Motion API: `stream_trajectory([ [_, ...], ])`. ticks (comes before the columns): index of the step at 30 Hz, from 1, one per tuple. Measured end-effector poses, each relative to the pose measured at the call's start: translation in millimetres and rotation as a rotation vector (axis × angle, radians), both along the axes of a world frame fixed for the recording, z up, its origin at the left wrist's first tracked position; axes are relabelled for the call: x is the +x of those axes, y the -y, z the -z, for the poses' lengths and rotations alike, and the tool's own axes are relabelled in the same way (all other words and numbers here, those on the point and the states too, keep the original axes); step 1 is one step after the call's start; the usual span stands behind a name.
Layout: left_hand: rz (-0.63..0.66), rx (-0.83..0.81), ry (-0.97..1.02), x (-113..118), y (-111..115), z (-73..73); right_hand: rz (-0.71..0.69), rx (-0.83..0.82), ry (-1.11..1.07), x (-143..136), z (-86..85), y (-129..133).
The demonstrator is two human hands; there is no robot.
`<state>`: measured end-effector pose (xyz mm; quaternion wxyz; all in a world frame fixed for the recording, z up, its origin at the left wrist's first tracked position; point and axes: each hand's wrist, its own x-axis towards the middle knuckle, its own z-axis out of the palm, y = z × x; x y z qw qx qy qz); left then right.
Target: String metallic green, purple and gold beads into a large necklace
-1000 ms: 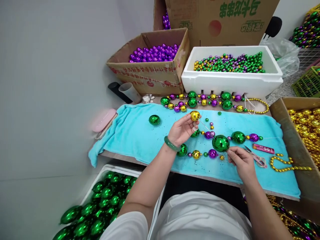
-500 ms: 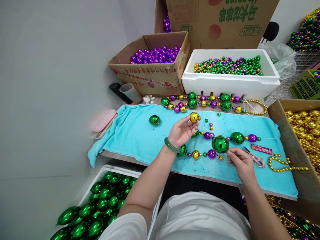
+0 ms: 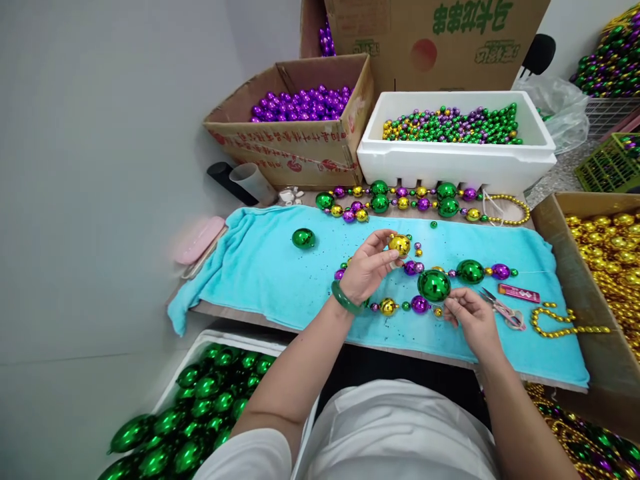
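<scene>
My left hand (image 3: 369, 270) holds a shiny gold bead (image 3: 400, 245) between thumb and fingers, above the towel. The fingertips of my right hand (image 3: 470, 317) are pinched at the lower right end of a large green bead (image 3: 434, 285). A strand with a purple bead (image 3: 501, 271) and another green bead (image 3: 470, 271) runs to the right behind it. Nearer me lies a second row with a gold bead (image 3: 388, 307) and a purple bead (image 3: 420, 305); my left wrist hides part of the strand. Several tiny loose beads (image 3: 419, 253) lie just beyond.
Scissors (image 3: 510, 317), a pink packet (image 3: 519, 293) and a gold bead chain (image 3: 553, 332) lie at right on the blue towel (image 3: 265, 267). A loose green bead (image 3: 303, 238) sits at left. Behind stand a carton (image 3: 285, 143) and a white foam box (image 3: 455, 163) of beads.
My left hand has moved right with the gold bead, closer to the large green bead, and its thumb now lies across the gold bead's front. The view has shifted slightly.
</scene>
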<state>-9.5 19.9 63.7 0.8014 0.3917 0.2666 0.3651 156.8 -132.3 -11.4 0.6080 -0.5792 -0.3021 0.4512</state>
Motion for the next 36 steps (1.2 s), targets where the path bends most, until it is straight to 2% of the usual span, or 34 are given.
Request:
stream_trajectory([
  [5, 0.042, -0.04, 0.001, 5.5, 10.9, 3.5, -0.018, -0.006, -0.111, 0.3, 7.0, -1.0],
  [11, -0.043, 0.143, -0.194, 8.3, 8.9, 9.9, 0.008, 0.023, -0.315, 2.1, 3.6, -0.8],
  [14, -0.085, 0.245, -0.29, 12.5, 2.8, 6.9, 0.0, 0.013, -0.333, 5.1, 0.7, -0.9],
  [19, -0.025, 0.43, -0.322, 27.3, -4.4, -13.8, -0.022, -0.039, -0.179, 10.3, -1.5, -2.9],
  [23, 0.011, 0.543, -0.357, 38.4, -6.8, -31.4, 0.01, -0.148, 0.107, 18.3, -5.6, -1.3],
  [25, 0.013, 0.597, -0.379, 42.6, -5.5, -39.1, 0.085, -0.133, 0.255, 21.8, -14.9, -1.3],
  [28, 0.016, 0.662, -0.377, 48.5, -0.9, -51.1, 0.172, 0.011, 0.33, 22.7, -38.0, -7.8],
  [32, 0.002, 0.738, -0.327, 55.7, 4.6, -67.5, 0.042, 0.16, 0.289, 17.1, -65.8, -28.9],
  [36, -0.061, 0.812, -0.29, 58.0, 4.9, -77.1, -0.081, 0.135, 0.261, 14.2, -73.1, -44.7],
])
